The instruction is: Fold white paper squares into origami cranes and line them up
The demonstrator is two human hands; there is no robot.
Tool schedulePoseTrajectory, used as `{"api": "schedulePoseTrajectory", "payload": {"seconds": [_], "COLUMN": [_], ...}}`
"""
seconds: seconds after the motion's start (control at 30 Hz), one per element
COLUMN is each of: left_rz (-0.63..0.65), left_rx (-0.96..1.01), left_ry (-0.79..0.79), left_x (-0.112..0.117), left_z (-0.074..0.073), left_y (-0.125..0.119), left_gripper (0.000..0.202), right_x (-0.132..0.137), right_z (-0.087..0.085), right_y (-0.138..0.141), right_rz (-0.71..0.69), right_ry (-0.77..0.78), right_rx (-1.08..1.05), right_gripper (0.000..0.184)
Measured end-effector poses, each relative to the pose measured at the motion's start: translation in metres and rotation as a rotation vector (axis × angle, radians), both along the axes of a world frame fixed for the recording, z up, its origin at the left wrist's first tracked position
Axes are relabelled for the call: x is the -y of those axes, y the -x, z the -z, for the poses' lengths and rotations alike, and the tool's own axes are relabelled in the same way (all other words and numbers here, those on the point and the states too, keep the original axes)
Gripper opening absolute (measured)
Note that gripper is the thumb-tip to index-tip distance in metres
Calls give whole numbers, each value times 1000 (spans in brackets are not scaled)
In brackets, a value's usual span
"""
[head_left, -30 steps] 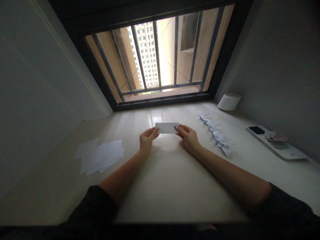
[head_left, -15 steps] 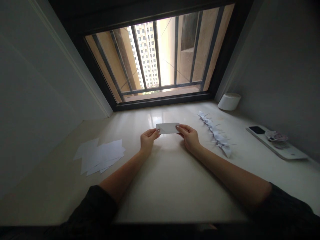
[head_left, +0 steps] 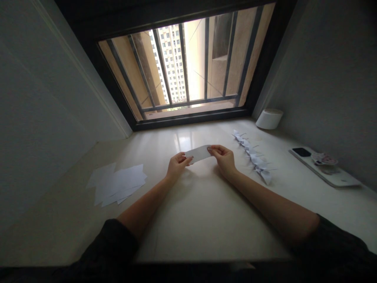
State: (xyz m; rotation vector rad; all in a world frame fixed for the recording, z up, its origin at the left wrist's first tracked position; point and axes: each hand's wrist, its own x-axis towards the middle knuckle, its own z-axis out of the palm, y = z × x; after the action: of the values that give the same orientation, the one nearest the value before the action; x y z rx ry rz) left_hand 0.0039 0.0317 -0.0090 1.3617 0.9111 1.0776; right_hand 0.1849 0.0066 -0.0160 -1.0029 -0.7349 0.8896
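A small oblong piece of white paper (head_left: 200,153) is held up between my two hands above the pale tabletop (head_left: 188,220). My left hand (head_left: 178,165) pinches its left end, thumb in front. At the other end, my right hand (head_left: 222,157) grips the upper right corner between thumb and fingers. The paper tilts, its left end lower, and bends slightly near the right. To the right of my right hand lies a row of several folded white paper pieces (head_left: 252,155) with thin points sticking out. Loose flat white paper sheets (head_left: 123,181) overlap left of my left hand.
A phone (head_left: 324,167) with a decorated grip lies at the right by the wall. Near the window's right corner stands a white rounded object (head_left: 269,119). A dark-framed window (head_left: 191,116) with bars closes off the back.
My left hand has shifted slightly inward and down along the paper. The paper has gone from level to tilted, with a slight bend. My right hand stays almost in place.
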Motion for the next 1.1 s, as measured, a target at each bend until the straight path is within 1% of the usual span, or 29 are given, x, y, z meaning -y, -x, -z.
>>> {"api": "schedulePoseTrajectory", "payload": {"seconds": [0.1,0.23,0.33,0.5,0.7,0.77,0.9,1.1], "left_rz": [-4,-52,-85,-100,-174,-202,-194,-133], "left_rx": [-82,-136,-141,-134,-26,-7,11,39], "left_ry": [-13,-9,-15,-11,-51,-68,-80,-55], "left_x": [3,5,6,6,6,7,10,12], "left_z": [-3,-5,-5,-4,-2,-3,-6,-6], "left_y": [-2,-3,-3,-3,-3,-3,-5,-6], "left_gripper": [36,35,34,33,33,31,29,31], "right_x": [2,4,4,4,11,13,15,17], "right_z": [-1,-3,-3,-3,-10,-10,-8,-6], "right_y": [3,6,5,4,12,15,20,22], "right_rz": [-34,-51,-51,-54,-180,-236,-300,-305], "right_ry": [-2,3,13,4,-20,11,146,236], "right_rx": [-4,7,23,29,41,75,199,203], "right_gripper": [29,29,28,30,51,49,34,34]}}
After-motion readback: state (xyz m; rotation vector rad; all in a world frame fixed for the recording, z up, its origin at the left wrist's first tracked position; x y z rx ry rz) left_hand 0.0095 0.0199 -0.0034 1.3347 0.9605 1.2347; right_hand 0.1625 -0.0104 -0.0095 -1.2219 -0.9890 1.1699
